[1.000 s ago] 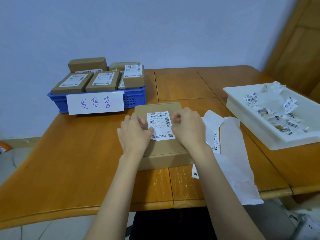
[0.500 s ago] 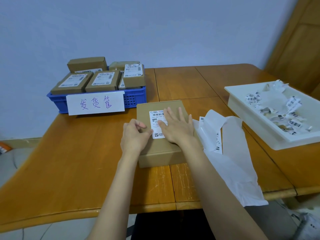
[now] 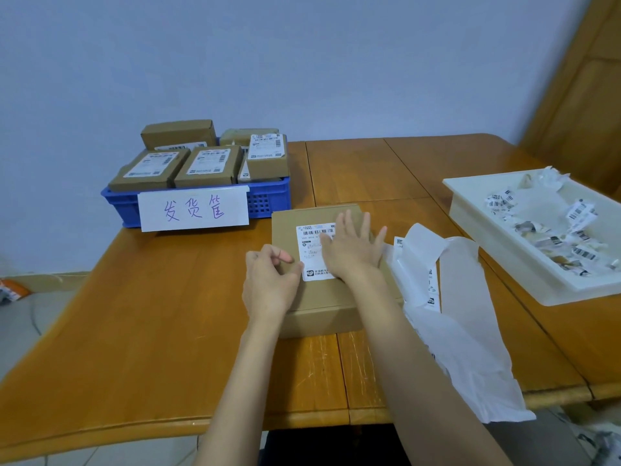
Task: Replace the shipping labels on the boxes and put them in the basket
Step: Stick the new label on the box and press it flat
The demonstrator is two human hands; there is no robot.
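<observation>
New label [image 3: 314, 252] smoothed onto box [image 3: 316, 297] on bench [image 3: 134, 314]: right hand [image 3: 353, 252] flat, left hand [image 3: 268, 284] curled at label's edge. Basket [image 3: 268, 201] nearly full; this box awaits.

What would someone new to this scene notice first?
Probably the two hands at the table's centre: the right hand lies flat on a white shipping label on a cardboard box, the left hand at its edge. Behind-left, a blue basket holds labelled boxes; right, a white tray holds torn labels.

Boxes in basket [image 3: 268, 203]: six; on table [image 3: 134, 314]: one.
</observation>
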